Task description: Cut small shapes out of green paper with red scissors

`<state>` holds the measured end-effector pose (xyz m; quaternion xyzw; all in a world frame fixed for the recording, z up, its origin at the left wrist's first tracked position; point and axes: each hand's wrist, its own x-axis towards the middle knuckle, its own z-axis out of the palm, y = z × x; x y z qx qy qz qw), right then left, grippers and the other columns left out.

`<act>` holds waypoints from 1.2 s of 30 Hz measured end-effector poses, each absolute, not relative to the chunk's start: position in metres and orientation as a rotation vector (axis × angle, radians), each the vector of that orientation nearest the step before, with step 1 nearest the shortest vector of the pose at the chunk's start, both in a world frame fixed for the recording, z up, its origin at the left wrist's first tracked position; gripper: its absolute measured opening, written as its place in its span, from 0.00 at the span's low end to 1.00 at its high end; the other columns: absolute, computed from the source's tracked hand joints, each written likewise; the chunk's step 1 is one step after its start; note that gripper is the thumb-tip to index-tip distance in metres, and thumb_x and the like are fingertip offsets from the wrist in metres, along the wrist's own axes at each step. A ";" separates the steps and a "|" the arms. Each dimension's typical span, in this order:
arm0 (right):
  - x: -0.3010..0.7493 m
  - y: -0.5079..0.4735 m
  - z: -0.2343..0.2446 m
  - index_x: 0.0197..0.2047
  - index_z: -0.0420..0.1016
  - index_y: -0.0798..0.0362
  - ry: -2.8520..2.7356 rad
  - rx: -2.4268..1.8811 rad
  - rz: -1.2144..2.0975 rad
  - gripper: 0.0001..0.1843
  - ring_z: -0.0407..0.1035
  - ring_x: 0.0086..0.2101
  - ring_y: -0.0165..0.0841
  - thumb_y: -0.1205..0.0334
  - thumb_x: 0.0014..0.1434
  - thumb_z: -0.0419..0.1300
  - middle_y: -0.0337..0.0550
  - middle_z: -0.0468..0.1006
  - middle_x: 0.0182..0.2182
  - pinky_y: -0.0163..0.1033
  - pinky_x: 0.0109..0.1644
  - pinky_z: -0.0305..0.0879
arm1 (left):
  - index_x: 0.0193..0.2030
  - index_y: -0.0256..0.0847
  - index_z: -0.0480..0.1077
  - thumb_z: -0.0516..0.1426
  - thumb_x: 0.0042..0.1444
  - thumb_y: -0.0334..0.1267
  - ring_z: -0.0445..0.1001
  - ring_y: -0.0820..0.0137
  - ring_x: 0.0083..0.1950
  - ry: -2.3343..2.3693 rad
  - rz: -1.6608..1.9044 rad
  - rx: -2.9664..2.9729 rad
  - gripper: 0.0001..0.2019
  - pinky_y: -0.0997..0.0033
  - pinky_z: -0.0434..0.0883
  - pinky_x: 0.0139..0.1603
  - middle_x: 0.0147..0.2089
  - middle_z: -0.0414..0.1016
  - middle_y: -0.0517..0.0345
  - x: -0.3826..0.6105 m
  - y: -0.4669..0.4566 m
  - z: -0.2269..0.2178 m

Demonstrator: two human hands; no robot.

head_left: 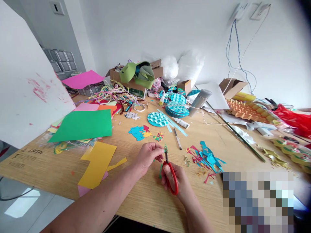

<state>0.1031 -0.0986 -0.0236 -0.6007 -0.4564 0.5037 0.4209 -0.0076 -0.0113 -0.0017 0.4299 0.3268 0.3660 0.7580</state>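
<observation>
My right hand [182, 182] is closed around the red handles of a pair of scissors [174, 178], whose dark blades point away from me. My left hand [150, 154] pinches a tiny piece of green paper [165, 148] at the blade tips. A narrow green paper strip [160, 171] shows beside my right fingers. Beyond my hands lie blue, red and yellow paper fish cutouts [137, 132] and a little cluster of multicoloured bits [159, 137]. To the right is a heap of blue and red paper scraps [207, 157].
Green [85, 124] and yellow [100, 163] paper sheets lie at left, near a leaning white board [31, 81]. A pen [177, 139], a blue scalloped disc [157, 119] and a grey cylinder [201, 101] are farther back. A long green stick [239, 136] crosses the right side.
</observation>
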 end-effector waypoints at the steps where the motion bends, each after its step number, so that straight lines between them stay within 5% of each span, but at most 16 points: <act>1: 0.103 -0.099 -0.024 0.24 0.62 0.53 -1.145 -1.502 1.262 0.32 0.59 0.12 0.24 0.29 0.51 0.52 0.37 0.68 0.15 0.29 0.15 0.51 | 0.25 0.37 0.69 0.61 0.41 0.39 0.67 0.74 0.25 0.714 0.800 0.940 0.08 0.72 0.65 0.30 0.22 0.70 0.58 -0.008 -0.011 -0.002; 36: 0.102 -0.101 -0.016 0.25 0.64 0.55 -1.155 -1.531 1.250 0.33 0.61 0.13 0.24 0.30 0.53 0.51 0.37 0.68 0.15 0.28 0.16 0.52 | 0.23 0.35 0.68 0.62 0.38 0.37 0.66 0.77 0.22 0.800 0.787 0.970 0.08 0.75 0.65 0.28 0.19 0.69 0.61 -0.007 -0.011 -0.004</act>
